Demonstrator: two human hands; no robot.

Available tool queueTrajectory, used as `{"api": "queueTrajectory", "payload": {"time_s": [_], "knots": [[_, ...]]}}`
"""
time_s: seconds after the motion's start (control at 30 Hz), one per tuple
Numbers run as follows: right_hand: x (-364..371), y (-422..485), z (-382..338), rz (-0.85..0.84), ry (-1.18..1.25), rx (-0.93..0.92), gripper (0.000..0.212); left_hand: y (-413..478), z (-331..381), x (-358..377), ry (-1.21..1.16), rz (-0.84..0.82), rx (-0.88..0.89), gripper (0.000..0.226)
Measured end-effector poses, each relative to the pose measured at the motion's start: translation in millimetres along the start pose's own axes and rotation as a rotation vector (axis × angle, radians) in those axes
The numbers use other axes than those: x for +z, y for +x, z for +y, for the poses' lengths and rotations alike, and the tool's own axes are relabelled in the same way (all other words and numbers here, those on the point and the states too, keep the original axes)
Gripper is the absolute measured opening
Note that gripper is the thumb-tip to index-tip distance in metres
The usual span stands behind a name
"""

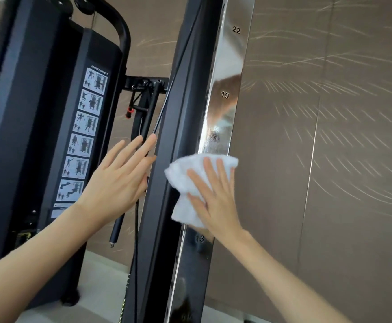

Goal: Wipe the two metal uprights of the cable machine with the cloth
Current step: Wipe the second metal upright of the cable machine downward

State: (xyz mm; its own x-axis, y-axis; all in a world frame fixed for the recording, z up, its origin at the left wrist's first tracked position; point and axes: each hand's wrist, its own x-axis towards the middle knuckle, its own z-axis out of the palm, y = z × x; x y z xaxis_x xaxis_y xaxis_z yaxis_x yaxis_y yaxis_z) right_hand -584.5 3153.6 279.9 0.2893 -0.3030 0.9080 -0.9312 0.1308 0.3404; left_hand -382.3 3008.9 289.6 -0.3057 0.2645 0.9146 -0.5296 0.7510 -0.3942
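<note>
A shiny metal upright (227, 89) with numbers 22, 19 and 13 runs from top right down to the bottom middle. My right hand (216, 194) presses a white cloth (185, 183) flat against it, between the 19 and 13 marks. Streaks of moisture show on the metal just above the cloth. My left hand (120, 180) lies open, fingers spread, against the black frame post (167, 159) left of the upright. Only one metal upright is in view.
The black weight stack housing (39, 113) with an exercise chart (83, 136) stands at the left. A black bar handle (143, 127) and cables hang between it and the post. A brown patterned wall (330, 136) is close behind on the right.
</note>
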Motion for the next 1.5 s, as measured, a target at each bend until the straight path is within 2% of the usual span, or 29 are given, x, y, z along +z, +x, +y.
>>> {"api": "queueTrajectory", "payload": {"time_s": [0.13,0.27,0.4,0.5,0.63,0.7,0.8,0.93,1.07,1.23,1.33,1.5], "knots": [[1,-24,4,-0.025,0.081,-0.031,0.044,2,1,2,0.073,-0.035,0.092,0.039],[-16,40,33,0.040,0.094,-0.078,0.045,6,3,1,0.128,-0.084,0.106,0.041],[-30,109,49,0.134,0.188,0.057,0.044,6,7,-6,0.138,-0.108,0.019,0.046],[-21,83,32,0.134,0.291,0.123,0.045,6,12,-10,0.141,-0.139,-0.010,0.051],[-3,2,14,0.052,0.369,0.077,0.046,5,23,-13,0.099,-0.216,-0.066,0.061],[-5,1,20,0.050,0.348,0.038,0.046,4,28,-15,0.088,-0.230,-0.080,0.064],[-19,48,35,0.099,0.264,0.006,0.048,2,35,-19,0.086,-0.228,-0.086,0.065],[-19,99,36,0.179,0.169,0.152,0.042,-16,44,-18,0.130,-0.227,-0.032,0.067],[1,41,13,0.198,0.130,0.084,0.042,-49,53,-10,0.172,-0.224,0.045,0.066],[16,-81,-20,-0.018,0.111,-0.032,0.043,-77,64,-5,0.164,-0.259,0.045,0.061],[6,-65,-6,-0.046,0.050,-0.101,0.044,-91,69,-8,0.149,-0.270,0.019,0.058],[-6,11,3,0.061,0.063,0.081,0.043,-106,68,-14,0.114,-0.236,-0.039,0.054]]}}
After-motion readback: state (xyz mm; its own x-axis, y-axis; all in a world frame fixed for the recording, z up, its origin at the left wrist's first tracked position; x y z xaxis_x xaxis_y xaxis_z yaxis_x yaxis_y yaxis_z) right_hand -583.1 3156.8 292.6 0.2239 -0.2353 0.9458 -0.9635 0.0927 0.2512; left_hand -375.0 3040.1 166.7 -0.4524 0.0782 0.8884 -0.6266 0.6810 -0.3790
